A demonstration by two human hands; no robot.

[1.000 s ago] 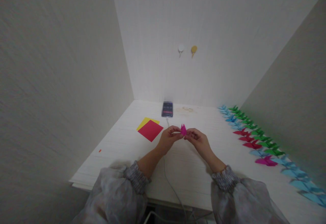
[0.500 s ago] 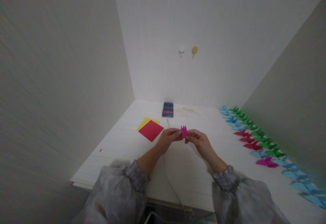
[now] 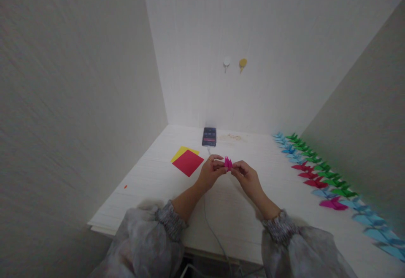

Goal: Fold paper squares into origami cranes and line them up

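Grip is a two-sided pinch: our left hand [image 3: 209, 173] has its fingertips on the lower left of the magenta folded paper [image 3: 228, 163], our right hand [image 3: 249, 177] has thumb and fingertips at its lower right. Neither hand is spread wide; exact finger contact is too small to read. Paper sits between the hands, points up, near the middle of the worktop [image 3: 158, 176]. Looks held off the surface, but we can't tell how high.

Handling, our read: next to no weight, thin and springy. Stiffer where layers stack, soft at single-layer tips. Should not be slippery on bare skin. Fragile along creases; a hard squeeze would crush it, a sharp pull could tear it. Best hold is low, on the thick folded base, light pressure from both sides. We'd keep off the upright points, they bend easily.

Around us: red sheet [image 3: 188, 163] overlapping yellow sheet [image 3: 180, 153], both left of our hands; phone [image 3: 209, 137] beyond, with cable [image 3: 209, 223] running back toward us. On the right, rows of folded pieces: green pieces [image 3: 334, 182], red pieces [image 3: 316, 183], blue pieces [image 3: 368, 219], plus one magenta piece [image 3: 333, 203] among them.
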